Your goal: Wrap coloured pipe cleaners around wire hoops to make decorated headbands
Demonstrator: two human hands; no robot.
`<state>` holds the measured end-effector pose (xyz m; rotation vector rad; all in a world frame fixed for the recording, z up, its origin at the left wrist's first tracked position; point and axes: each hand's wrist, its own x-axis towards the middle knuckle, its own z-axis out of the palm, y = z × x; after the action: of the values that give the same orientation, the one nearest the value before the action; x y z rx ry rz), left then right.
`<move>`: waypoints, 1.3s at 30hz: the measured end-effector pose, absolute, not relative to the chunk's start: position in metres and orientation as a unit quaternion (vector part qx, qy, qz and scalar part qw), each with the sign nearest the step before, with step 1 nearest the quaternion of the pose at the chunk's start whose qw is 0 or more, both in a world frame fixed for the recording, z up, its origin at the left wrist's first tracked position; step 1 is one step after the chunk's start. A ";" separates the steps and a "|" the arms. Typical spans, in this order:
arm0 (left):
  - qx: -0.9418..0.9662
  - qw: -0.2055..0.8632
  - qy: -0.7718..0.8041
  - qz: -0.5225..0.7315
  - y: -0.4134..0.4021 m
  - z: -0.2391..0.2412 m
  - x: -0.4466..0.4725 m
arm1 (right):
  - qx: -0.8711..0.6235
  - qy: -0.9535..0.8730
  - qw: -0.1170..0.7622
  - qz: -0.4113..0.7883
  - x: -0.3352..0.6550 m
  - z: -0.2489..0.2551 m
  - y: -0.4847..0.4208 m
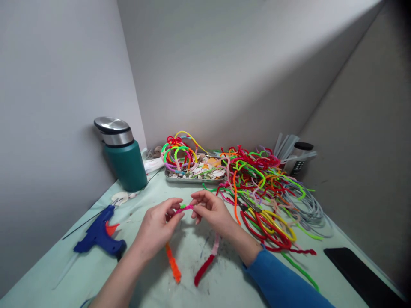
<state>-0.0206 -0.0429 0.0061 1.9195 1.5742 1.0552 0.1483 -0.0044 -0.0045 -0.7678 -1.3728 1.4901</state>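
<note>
A fuzzy strand (184, 208) is stretched between two bare hands at a table (154, 293), nearer the wearer than the tray (192, 180) of shells. The left hand (157, 226) has thumb and fingers pinched together on its pink stretch; the right hand (213, 211) grips the other side between thumb and forefinger, its remaining fingers loosely spread. A green bit shows in the short span between. An orange end (173, 265) and a red end (204, 270), apparently the strand's own, hang below the hands. The strand looks very light, soft outside and probably wired within: easy to bend, likely to keep its curve, hardly slippery or fragile, though sharp kinks could mark it. A fingertip pinch close on either side of the green bit should steady it best; the dangling ends would let it swing. A tangle (250, 167) spreads right of the tray, a glue gun (98, 237) lies nearer and left of it.
</note>
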 end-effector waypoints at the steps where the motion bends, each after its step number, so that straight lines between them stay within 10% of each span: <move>1: 0.703 0.205 0.565 0.381 -0.043 0.005 -0.021 | -0.312 -0.560 0.469 0.607 0.148 -0.005 -0.005; 19: 0.769 -0.076 0.580 0.257 -0.047 -0.010 -0.012 | -0.352 -0.504 0.490 0.618 0.136 -0.014 -0.009; 39: 0.656 0.149 0.583 0.455 -0.045 -0.003 -0.015 | -0.331 -0.577 0.461 0.587 0.149 -0.014 -0.004</move>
<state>-0.0151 -0.0450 -0.0025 1.8862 1.6747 1.3091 0.1493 -0.0039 -0.0138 -0.8135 -1.4207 1.4445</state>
